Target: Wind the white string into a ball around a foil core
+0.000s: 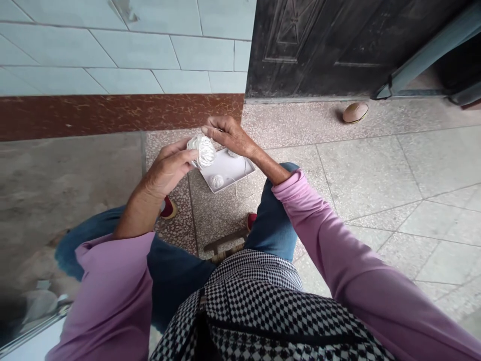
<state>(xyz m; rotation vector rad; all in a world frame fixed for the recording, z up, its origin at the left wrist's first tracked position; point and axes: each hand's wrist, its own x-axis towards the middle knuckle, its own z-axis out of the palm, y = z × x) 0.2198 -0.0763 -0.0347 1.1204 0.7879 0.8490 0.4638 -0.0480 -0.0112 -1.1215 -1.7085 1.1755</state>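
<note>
My left hand [165, 168] is closed around a ball of white string [203, 152], its thumb pressed on the near side of the ball. Just above and to the right, my right hand [229, 134] has thumb and fingers pinched together on a thin strand of the white string. Below both hands a shallow white box lid [235, 173] lies on the floor. A smaller white ball [217, 181] sits in its near left corner. Another white ball [233, 153] is partly hidden behind my right wrist. Loose strands trail over the lid's near edge.
A blue tiled wall [131, 47] with a brown base stands ahead, beside a dark door [300, 45]. On the speckled floor near the door lies a rounded tan object [355, 113]. My knees flank the lid, and part of a low stool [225, 243] shows beneath me.
</note>
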